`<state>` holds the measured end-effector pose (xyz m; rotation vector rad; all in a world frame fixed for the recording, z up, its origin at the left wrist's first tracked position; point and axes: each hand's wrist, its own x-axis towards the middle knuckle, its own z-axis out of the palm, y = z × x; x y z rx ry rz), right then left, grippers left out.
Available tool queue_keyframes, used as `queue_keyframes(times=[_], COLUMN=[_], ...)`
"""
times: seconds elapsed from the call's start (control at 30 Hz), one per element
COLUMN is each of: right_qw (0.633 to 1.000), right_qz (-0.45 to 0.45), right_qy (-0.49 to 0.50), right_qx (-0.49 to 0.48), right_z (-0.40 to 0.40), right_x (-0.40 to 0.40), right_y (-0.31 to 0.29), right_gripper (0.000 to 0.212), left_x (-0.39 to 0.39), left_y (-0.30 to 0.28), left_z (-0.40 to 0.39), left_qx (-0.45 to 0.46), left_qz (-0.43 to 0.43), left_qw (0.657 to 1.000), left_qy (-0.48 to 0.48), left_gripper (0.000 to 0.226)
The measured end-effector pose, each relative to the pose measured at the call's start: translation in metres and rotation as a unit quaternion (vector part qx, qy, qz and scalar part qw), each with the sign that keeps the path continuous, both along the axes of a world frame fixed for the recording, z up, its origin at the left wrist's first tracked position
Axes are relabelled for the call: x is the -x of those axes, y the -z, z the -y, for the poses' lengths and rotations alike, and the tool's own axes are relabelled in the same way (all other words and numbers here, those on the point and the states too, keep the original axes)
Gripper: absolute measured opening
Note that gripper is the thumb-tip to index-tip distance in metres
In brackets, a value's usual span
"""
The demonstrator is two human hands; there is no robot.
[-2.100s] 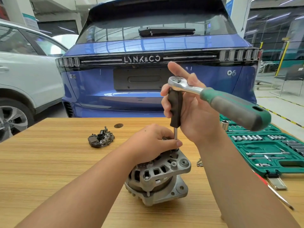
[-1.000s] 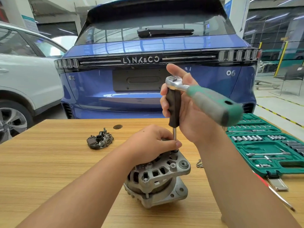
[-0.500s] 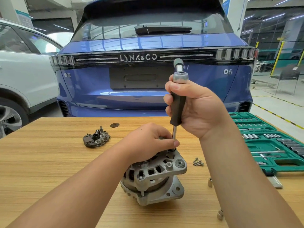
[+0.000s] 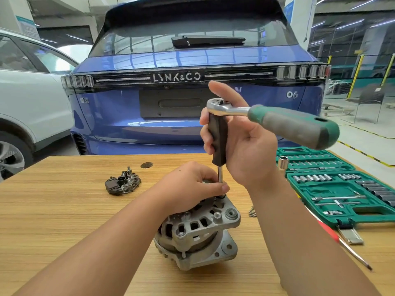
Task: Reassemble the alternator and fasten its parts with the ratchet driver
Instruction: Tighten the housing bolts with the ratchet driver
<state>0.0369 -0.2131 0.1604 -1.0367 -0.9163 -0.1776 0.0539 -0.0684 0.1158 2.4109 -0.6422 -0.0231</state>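
A silver alternator (image 4: 198, 233) stands on the wooden table (image 4: 64, 221). My left hand (image 4: 190, 184) rests on its top and pinches the thin steel shaft of the driver just above the housing. My right hand (image 4: 241, 150) grips the driver's black extension handle (image 4: 218, 137) upright. On top of that handle sits the ratchet head (image 4: 220, 105), and its green-grey handle (image 4: 295, 124) points out to the right. The shaft's tip and the fastener under it are hidden by my left fingers.
A dark rectifier part (image 4: 123, 183) lies on the table to the left, with a small round disc (image 4: 146, 165) behind it. An open green socket case (image 4: 342, 189) fills the right side; loose screws (image 4: 252, 211) and a socket (image 4: 283, 162) lie beside it. A blue car (image 4: 192, 92) stands behind the table.
The ratchet handle has swung from pointing away from me back round to the right. My left hand stays on the alternator and the shaft.
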Motion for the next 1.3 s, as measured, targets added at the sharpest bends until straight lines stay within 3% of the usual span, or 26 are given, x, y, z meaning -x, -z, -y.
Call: queue_keyframes(times=[0.37,0.5,0.57,0.63,0.7,0.8,0.9,1.07,1.2,1.3], right_qw=[0.992,0.967,0.949,0.952,0.967,0.975,0.976,0.982,0.975,0.982], right_qz=[-0.127,-0.110,-0.107,-0.150,-0.186,-0.210,-0.202,-0.187,-0.213,-0.151], right_qy=[-0.009,0.229,0.297,0.267,0.171,0.022,-0.053,-0.026,0.045,0.074], right_qx=[-0.003,0.006,-0.003,-0.005,0.028,0.063,0.057,0.028,-0.051,-0.091], right_z=[0.004,-0.005,-0.012,-0.011,-0.001,0.019,0.026,0.016,0.009,0.005], right_x=[-0.002,-0.001,0.001,0.002,0.002,0.001,0.001,0.000,-0.004,-0.008], right_y=[-0.010,-0.005,-0.005,-0.008,-0.013,-0.017,-0.015,-0.012,-0.010,-0.005], right_gripper=[0.043,0.028,0.016,0.017,0.011,0.026,0.035,0.020,0.030,0.032], left_x=[-0.001,0.001,0.001,0.002,0.002,0.000,0.001,0.000,-0.002,-0.002], left_y=[0.001,-0.001,-0.001,-0.001,-0.001,0.000,-0.001,0.002,0.001,0.001], left_z=[0.001,0.002,0.003,0.002,0.002,0.002,0.003,0.001,0.003,0.003], left_qx=[0.018,-0.001,-0.002,0.006,0.005,0.004,0.007,0.000,-0.005,0.003], left_qz=[-0.017,-0.008,-0.013,-0.020,-0.024,-0.034,-0.035,-0.021,-0.006,-0.015], left_qw=[1.000,1.000,1.000,1.000,1.000,0.999,0.999,1.000,1.000,1.000], left_qy=[-0.002,-0.001,0.004,0.004,0.003,0.003,0.009,-0.011,-0.002,0.005], left_gripper=[0.013,0.019,0.019,0.021,0.022,0.022,0.021,0.025,0.028,0.029])
